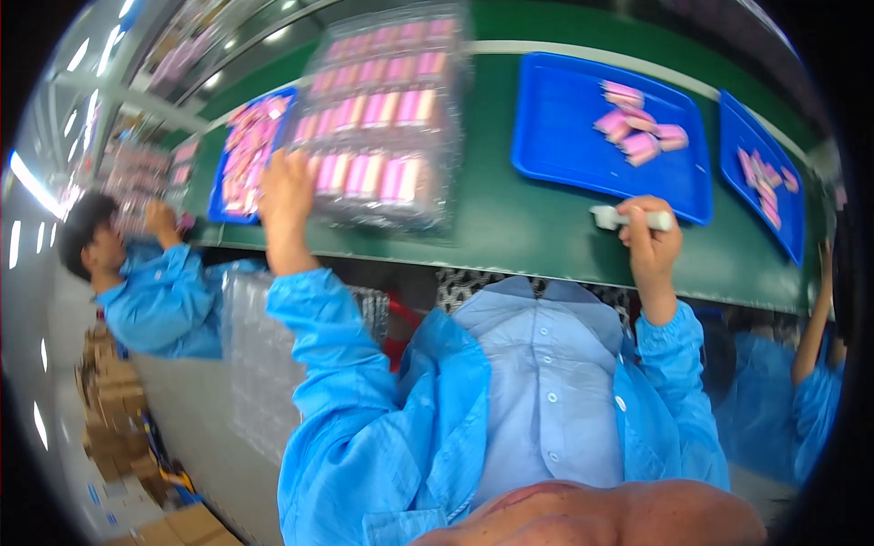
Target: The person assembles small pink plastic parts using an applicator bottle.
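At the near edge of the green belt (510,227), I see my left hand (284,187) gripping the lower left corner of a clear plastic blister tray (387,118). The fingers are bent around the corner, though the motion blur hides how tightly they close. The tray is lifted and tilted, with its long axis running away from me and slightly to the right. It holds rows of small pink and cream pieces, each one in its own pocket. The plastic is thin, shiny and it looks flexible.

My right hand (651,241) is closed in a fist around a white marker-like tool (628,218). The tool lies almost horizontal, with its tip pointing left, toward the tray. So the left hand is the one at the tray, and the right hand stands well apart from it, on the right side.

Beyond the right hand a blue plastic tray (564,136) rests on the belt, rigid, with rounded corners, holding a small heap of loose pink pieces (637,132). A second blue tray (774,218) is further right. On my left, a co-worker in a blue coat (155,300) reaches up to another blue tray (223,196).
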Motion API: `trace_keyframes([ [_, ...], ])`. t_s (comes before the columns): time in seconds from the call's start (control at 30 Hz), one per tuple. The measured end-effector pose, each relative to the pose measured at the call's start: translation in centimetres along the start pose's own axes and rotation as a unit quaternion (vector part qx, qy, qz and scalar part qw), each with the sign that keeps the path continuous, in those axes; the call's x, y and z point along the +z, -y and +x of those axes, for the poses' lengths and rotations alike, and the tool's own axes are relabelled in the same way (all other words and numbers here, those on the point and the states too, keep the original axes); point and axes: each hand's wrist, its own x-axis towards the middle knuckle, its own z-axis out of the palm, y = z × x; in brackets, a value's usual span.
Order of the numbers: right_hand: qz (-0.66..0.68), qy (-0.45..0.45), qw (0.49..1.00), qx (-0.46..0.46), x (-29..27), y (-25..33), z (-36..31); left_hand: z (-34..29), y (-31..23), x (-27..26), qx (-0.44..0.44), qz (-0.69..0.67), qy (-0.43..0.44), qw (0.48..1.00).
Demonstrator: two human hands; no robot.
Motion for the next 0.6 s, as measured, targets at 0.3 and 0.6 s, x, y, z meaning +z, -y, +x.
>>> trace_keyframes([
  [0.3, -0.065, 0.006, 0.992, -0.112, 0.1, 0.1, 1.3, -0.8, 2.6, -0.3, -0.064, -0.245, -0.083, 0.964],
  [0.6, -0.113, -0.005, 0.99, -0.082, -0.6, 0.3, 0.4, -3.5, -35.5, -10.7, 0.287, -0.46, -0.073, 0.837],
])
